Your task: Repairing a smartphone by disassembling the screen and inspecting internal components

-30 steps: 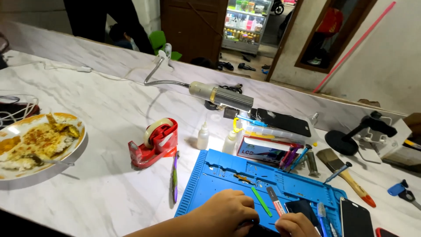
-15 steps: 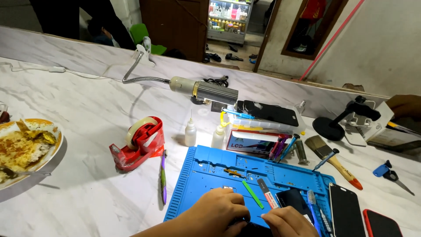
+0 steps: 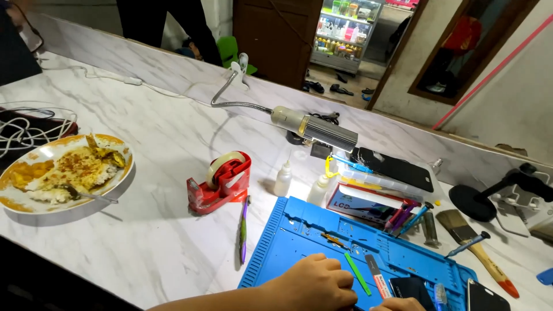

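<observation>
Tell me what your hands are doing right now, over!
Left hand curled in a fist on the blue work mat. Right hand barely in view beside it, grip unclear. Green pry stick lies close by; nothing blocks.

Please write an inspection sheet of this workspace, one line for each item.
Surface: white marble counter, blue repair mat on it.
Job's things: green pry stick and dark phone on the mat.
Clutter: plate of food, red tape dispenser, two squeeze bottles, paintbrush.
Hands: left hand rests on the mat, fingers curled; right hand barely in view.
Cables: white cables at left.
Surroundings: gooseneck lamp, drinks fridge behind.
</observation>
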